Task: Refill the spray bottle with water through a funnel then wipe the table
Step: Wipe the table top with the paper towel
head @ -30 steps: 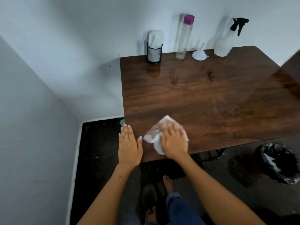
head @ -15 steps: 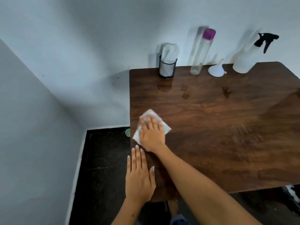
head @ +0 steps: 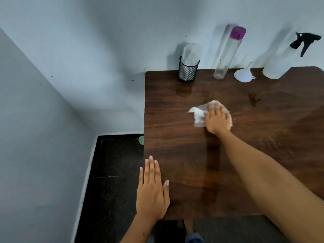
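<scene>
My right hand (head: 218, 119) presses flat on a white tissue (head: 198, 114) in the middle of the dark wooden table (head: 175, 155). My left hand (head: 152, 192) lies flat and empty on the table's near left corner, fingers together. Along the back edge by the wall stand the white spray bottle (head: 278, 65) with its black trigger head on, an upside-down white funnel (head: 243, 74), and a tall clear bottle (head: 226, 55) with a purple cap. A small wet patch (head: 254, 100) shows on the wood to the right of the tissue.
A black mesh cup (head: 187, 71) holding rolled white tissues stands at the back left of the table. White walls close in on the left and behind. Dark floor lies to the left, with a small green object (head: 141, 140) by the table's edge.
My right hand has slid the tissue from the left edge of the table away and to the right, toward the middle. The left hand stays on the near left corner. The view has shifted.
</scene>
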